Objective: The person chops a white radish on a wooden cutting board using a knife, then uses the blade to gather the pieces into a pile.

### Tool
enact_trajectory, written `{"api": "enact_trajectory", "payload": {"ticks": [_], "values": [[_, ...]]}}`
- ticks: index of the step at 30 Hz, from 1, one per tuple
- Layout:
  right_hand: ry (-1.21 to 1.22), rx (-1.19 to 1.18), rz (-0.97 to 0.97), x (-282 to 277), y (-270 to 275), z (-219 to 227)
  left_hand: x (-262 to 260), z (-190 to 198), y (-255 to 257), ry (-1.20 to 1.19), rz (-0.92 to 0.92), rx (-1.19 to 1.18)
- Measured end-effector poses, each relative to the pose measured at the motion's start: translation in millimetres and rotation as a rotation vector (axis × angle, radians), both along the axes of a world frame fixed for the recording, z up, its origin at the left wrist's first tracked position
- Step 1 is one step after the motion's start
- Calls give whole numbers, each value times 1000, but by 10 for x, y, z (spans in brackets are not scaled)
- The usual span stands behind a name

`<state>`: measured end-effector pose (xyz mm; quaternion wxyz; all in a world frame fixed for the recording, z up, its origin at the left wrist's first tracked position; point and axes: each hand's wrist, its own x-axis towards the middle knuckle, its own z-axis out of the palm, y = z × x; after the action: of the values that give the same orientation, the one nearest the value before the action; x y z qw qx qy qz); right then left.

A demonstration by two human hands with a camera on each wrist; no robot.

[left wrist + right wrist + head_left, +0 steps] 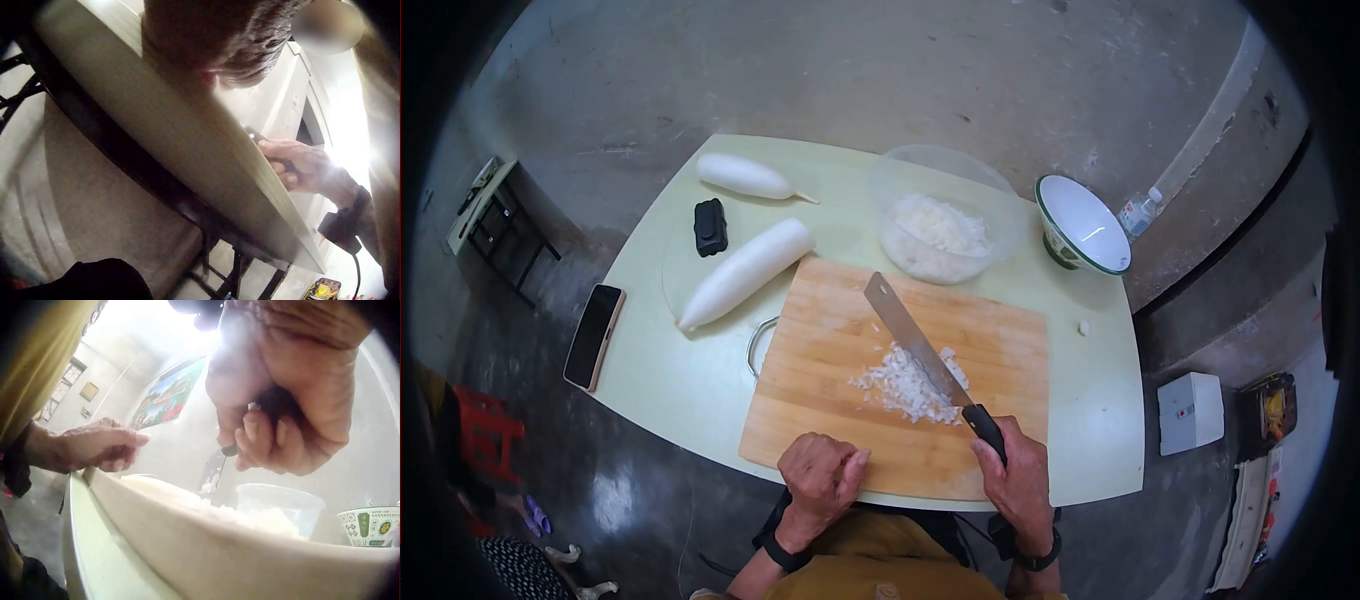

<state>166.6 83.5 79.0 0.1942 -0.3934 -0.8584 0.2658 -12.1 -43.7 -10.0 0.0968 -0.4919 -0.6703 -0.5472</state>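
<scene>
A wooden cutting board (pixel 820 330) bears a small heap of finely chopped white pieces (pixel 902 388). My right hand (pixel 1017 478) grips the black handle of a wide-bladed knife (pixel 908 333); the blade lies across the heap, its tip toward the back of the board. In the right wrist view the fingers of this right hand (pixel 287 394) are wrapped round the handle. My left hand (pixel 820 478), holding nothing, rests with curled fingers at the board's near edge, left of the heap. The right wrist view shows this left hand (pixel 94 447) with its thumb out.
Two whole white radishes (pixel 745 275) (pixel 745 176) and a black object (pixel 710 227) lie left of and behind the board. A clear bowl (pixel 890 180) with white shreds (pixel 940 235), an enamel-like bowl (pixel 1085 225) and a bottle (pixel 1140 213) stand behind. A phone (pixel 594 337) lies at the left edge.
</scene>
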Motion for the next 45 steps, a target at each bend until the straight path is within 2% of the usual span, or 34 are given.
{"api": "enact_trajectory", "payload": {"ticks": [4,8,14,16,19,22,26,28,31,37,40,45], "values": [[-2,61,105,-21,48,-131,-2,-2,-4,4,-6,-2],[-29,-1,50,1,19,-53,-19,-3,9,14,-13,3],[76,-55,52,-90,-58,-67,-6,10,3,10,-11,-1],[-20,41,92,-97,-37,-136,-12,-13,7,12,-10,0],[-49,-41,59,-71,-35,-63,-16,-29,7,20,-12,22],[15,-19,54,-87,-66,-16,-11,-14,15,22,-4,14],[-18,22,82,-123,-35,-87,-22,3,17,27,-11,19],[-76,-61,57,-99,-54,-2,-16,-4,14,22,-6,15],[-68,3,80,-100,-77,-38,-11,-31,17,14,-9,18],[-18,-27,58,-127,-97,18,-16,-25,32,10,-12,46],[-61,36,97,-158,-73,-125,-16,-19,15,14,-10,32],[-38,-23,69,-157,-87,-19,-10,-28,29,6,-3,33]]}}
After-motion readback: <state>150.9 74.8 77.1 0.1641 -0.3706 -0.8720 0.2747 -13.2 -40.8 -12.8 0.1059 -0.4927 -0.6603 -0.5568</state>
